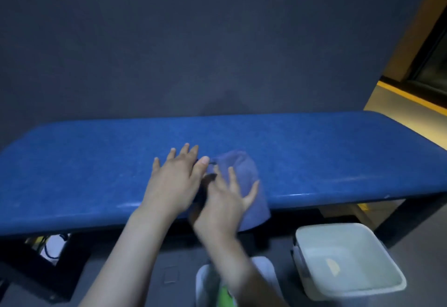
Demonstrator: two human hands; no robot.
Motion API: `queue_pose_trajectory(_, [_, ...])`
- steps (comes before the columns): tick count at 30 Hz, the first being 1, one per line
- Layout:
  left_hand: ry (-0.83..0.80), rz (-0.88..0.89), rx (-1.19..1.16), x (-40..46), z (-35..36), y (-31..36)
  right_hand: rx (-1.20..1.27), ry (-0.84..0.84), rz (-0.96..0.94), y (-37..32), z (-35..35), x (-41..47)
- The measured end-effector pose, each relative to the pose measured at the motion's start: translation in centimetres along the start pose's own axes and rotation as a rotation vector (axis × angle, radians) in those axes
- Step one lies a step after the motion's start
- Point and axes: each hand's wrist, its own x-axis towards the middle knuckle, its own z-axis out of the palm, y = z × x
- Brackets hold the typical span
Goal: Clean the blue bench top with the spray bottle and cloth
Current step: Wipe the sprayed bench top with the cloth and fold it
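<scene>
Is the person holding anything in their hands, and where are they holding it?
Nothing is gripped. The right hand presses flat, fingers spread, on the near end of the blue cloth at the bench top's front edge. The left hand lies open on the bench.

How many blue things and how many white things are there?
Blue: 2, the bench top and the cloth lying on it under the right hand.
White: 1, the square tub on the floor below the bench.
Total: 3.
The left hand lies flat on the bench top beside the cloth.
</scene>
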Motion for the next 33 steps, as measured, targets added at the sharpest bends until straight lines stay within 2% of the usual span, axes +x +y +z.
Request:
queue_pose_trajectory(1, [0.015,-0.003,0.004,-0.2,-0.6,-1.4,0.107,0.021,0.017,-2.0,1.1,-0.2])
queue_pose_trajectory(2, [0.035,-0.003,0.004,-0.3,-1.2,-2.6,0.184,-0.072,0.07,-3.6,1.7,0.1])
queue_pose_trajectory(4, [0.082,-0.007,-0.015,-0.2,-2.3,-4.7,0.211,-0.383,0.2,-5.3,2.8,0.6])
queue_pose_trajectory(6, [0.109,-0.021,-0.05,0.0,-3.2,-6.3,0.166,-0.423,0.294,-6.5,3.6,1.1])
queue_pose_trajectory(7, [0.11,-0.03,-0.06,0.2,-3.5,-7.0,0.129,-0.413,0.247,-7.2,3.2,1.1])
queue_pose_trajectory(9, [0.094,-0.043,-0.054,0.5,-4.0,-8.3,-0.035,-0.345,-0.097,-6.3,2.8,0.2])
queue_pose_trajectory(10, [0.08,-0.045,-0.048,0.7,-4.2,-8.8,-0.099,-0.27,-0.208,-4.7,2.4,0.2])
queue_pose_trajectory(11, [0.064,-0.044,-0.045,0.8,-4.4,-9.2,-0.137,-0.226,-0.207,-2.7,1.4,0.9])
queue_pose_trajectory(12, [0.049,-0.044,-0.044,0.9,-4.6,-9.6,-0.174,-0.204,-0.113,-0.7,0.1,2.2])
queue_pose_trajectory(15, [0.025,-0.033,-0.015,0.6,-5.4,-10.9,-0.281,-0.287,0.281,2.6,-2.2,6.9])
queue_pose_trajectory(17, [0.01,-0.025,0.01,0.4,-5.7,-11.9,-0.276,-0.33,0.344,1.3,-0.8,9.6])
queue_pose_trajectory(18, [0.004,-0.02,0.014,0.3,-5.8,-12.3,-0.3,-0.349,0.307,-0.3,1.0,10.0])
queue_pose_trajectory(20, [0.015,-0.002,0.004,0.4,-6.2,-13.1,-0.328,-0.359,0.095,-5.2,5.2,9.7])
queue_pose_trajectory(22, [0.04,0.021,-0.019,0.7,-6.6,-13.6,-0.17,-0.474,-0.098,-10.6,10.1,8.4])
queue_pose_trajectory(24, [0.067,0.033,-0.034,1.2,-7.0,-13.9,-0.01,-0.641,-0.168,-13.9,13.9,7.1])
queue_pose_trajectory(26, [0.081,0.044,-0.042,1.8,-7.2,-14.2,0.009,-0.704,-0.17,-14.4,14.0,7.3])
queue_pose_trajectory(28, [0.063,0.049,-0.039,2.3,-7.1,-14.7,-0.002,-0.66,-0.185,-12.6,12.1,7.6])
queue_pose_trajectory(30, [0.023,0.055,0.002,2.6,-6.9,-15.1,-0.141,-0.507,-0.178,-9.3,8.8,8.8])
queue_pose_trajectory(32, [-0.022,0.041,0.034,2.9,-6.7,-15.7,-0.286,-0.367,-0.03,-5.7,5.8,11.0])
queue_pose_trajectory(33, [-0.036,0.033,0.038,3.1,-6.8,-15.9,-0.343,-0.356,0.077,-4.4,5.3,12.3])
